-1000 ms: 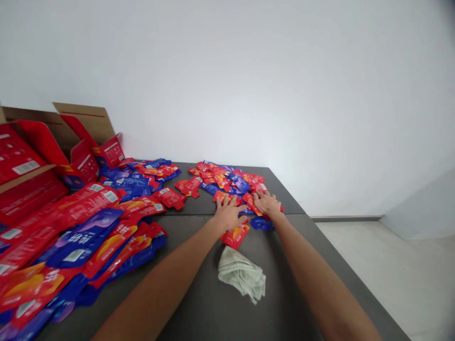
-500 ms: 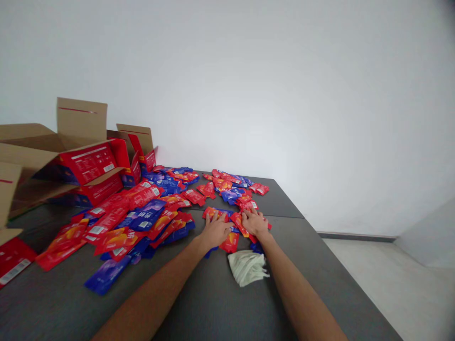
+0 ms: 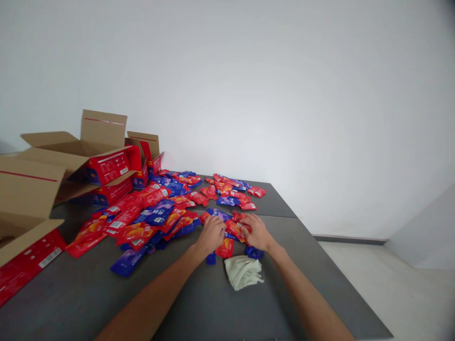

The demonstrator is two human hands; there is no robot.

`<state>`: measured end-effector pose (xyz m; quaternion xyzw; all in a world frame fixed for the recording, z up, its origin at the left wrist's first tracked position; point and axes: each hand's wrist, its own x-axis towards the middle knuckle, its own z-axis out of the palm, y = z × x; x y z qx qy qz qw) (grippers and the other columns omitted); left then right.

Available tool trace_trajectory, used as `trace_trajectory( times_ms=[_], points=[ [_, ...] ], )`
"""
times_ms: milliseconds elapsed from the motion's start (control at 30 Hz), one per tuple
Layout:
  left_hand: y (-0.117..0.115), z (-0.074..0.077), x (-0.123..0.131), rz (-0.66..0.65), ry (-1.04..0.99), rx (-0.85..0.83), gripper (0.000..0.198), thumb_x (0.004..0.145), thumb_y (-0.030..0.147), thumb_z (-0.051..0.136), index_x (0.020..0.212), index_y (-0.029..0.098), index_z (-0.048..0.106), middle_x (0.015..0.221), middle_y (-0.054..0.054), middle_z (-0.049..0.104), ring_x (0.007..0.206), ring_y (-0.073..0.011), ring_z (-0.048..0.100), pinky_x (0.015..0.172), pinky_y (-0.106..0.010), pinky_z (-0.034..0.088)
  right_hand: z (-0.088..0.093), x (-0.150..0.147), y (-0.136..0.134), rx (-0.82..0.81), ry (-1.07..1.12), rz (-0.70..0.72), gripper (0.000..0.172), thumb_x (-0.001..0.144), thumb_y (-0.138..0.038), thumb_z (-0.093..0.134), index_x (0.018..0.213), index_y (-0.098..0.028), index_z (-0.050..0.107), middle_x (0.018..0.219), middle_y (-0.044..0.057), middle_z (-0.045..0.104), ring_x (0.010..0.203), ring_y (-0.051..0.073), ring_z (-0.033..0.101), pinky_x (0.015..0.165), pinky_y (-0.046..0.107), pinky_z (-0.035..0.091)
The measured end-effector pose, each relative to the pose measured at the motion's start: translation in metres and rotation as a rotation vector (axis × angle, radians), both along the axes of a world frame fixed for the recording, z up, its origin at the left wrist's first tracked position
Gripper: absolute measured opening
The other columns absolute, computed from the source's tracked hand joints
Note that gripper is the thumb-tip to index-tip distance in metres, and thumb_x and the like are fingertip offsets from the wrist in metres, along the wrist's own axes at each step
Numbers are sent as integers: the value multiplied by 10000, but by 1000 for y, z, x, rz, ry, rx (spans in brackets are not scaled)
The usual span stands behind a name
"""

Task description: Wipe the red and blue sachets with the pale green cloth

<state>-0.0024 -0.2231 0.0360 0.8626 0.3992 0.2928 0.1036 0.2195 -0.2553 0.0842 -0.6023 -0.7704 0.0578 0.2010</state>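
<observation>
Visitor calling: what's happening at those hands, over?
Left hand, right hand: both at red and blue packets, grip unclear. Pale cloth close by, on the near side. Open cartons off left.

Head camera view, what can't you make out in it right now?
In the head view:
- Surfaces beneath the bare left hand and bare right hand: hidden by those hands.
- Nearest brown-and-red cardboard box: cut off by left edge.
- Fine print on shiny red and blue packets: too small.
</observation>
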Motion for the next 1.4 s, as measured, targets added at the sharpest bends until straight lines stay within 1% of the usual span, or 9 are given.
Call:
trace_trajectory(
  times_ms=[133,267,433,600,867,1000,1133,1300,1400],
  points=[
    [0,7,21,-211,-102,3,522,717,19,514,1159,235,689,1284,-87,652,1287,-262,482,1150,-464,256,23,-2,-31,-49,7,171,231,808,-117,565,919,-229,735,1018,39,731,1045,215,628,1030,379,409],
    [3,7,36,-252,-205,-103,306,771,73,549,952,221,746,1050,-95,737,1130,-281,577,1076,-440,310,38,-9,-66,-176,6,356,143,801,-252,682,936,-246,729,959,13,726,913,195,639,880,313,476],
    [12,16,24,-124,-354,-116,248,909,243,500,1024,214,717,1040,-105,722,1014,-261,603,971,-407,379,29,-20,-86,-346,-48,495,671,605,-363,863,1237,-279,655,1176,46,647,1105,257,572,998,365,416],
    [21,22,-7,25,-758,-339,291,900,439,536,859,187,677,765,-21,653,736,-180,564,710,-284,421,16,-30,-79,-330,-40,476,533,608,-201,831,1121,-254,694,1134,43,647,1053,236,593,944,323,439],
    [3,16,-32,68,-1186,-728,368,783,514,673,906,167,664,748,-16,654,613,-144,573,595,-264,434,42,-44,-61,-159,204,409,375,855,-116,526,1192,-250,622,1127,48,677,1012,201,627,916,311,480],
    [-11,23,-34,-121,-1382,-1034,372,705,273,744,1059,186,668,897,-55,717,727,-173,656,706,-295,493,43,-63,-26,112,284,227,408,866,-151,522,1268,-207,571,1233,94,629,1118,243,578,1017,397,444],
    [-17,28,-40,-381,-1348,-1062,583,635,53,685,1197,201,630,1016,-78,716,854,-195,675,745,-284,494,27,-92,-3,226,278,244,541,815,-72,523,1331,-230,551,1225,98,601,1134,249,548,1014,411,447],
    [-10,23,-50,-409,-1356,-1028,709,567,-31,612,1235,209,614,1092,-81,700,949,-219,655,757,-285,492,-1,-114,-1,255,221,240,709,805,-283,719,1462,-293,453,1403,124,483,1248,331,460,1043,523,413],
    [-6,23,-52,-482,-1375,-1077,803,487,-36,552,1251,203,599,1127,-86,688,987,-240,643,752,-286,487,-10,-115,-1,314,237,256,680,829,-226,672,1469,-294,455,1425,121,455,1259,321,446,1063,524,394]
  ],
)
